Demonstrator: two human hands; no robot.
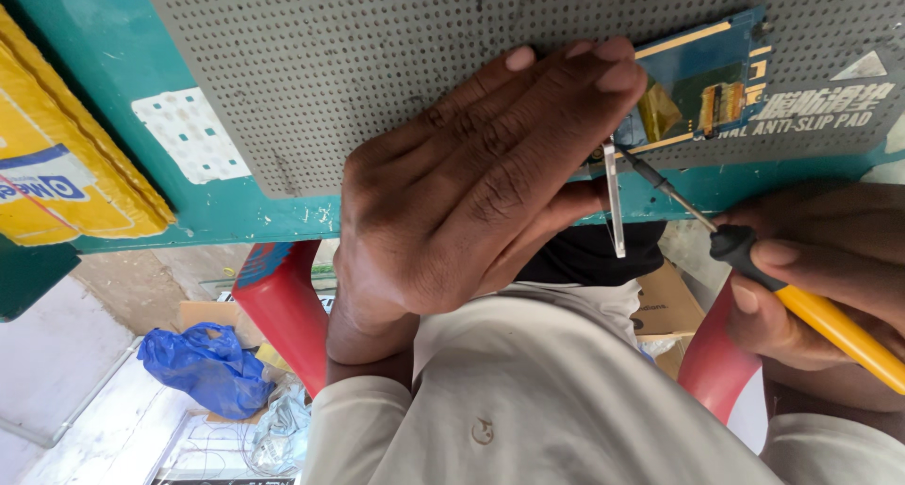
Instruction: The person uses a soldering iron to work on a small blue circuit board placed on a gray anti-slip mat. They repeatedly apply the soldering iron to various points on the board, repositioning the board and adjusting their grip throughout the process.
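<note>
While my left hand [471, 183] lies flat, fingers together, on the grey perforated mat [377, 70], it covers most of a small blue circuit board [702, 80], pinning it down; only the board's right part shows past my fingertips, with gold strips along its edges and an amber flex patch. That hand's grip is closed on nothing: it presses with palm and straight fingers, and the thumb sits against a thin clear strip [615, 202] that stands on edge just below the board. My right hand [820, 287] has its grip shut around a screwdriver [754, 259] with a yellow handle and black collar; its thin metal shaft slants up and left, the tip meeting the board's lower edge beside my left fingertips. The mat rests on a teal bench [113, 80], near its front edge. A yellow box [57, 174] lies at the bench's left end. Below the bench edge I see a red stool leg [283, 306], a blue plastic bag [207, 367] on the floor, and my pale sleeves.
</note>
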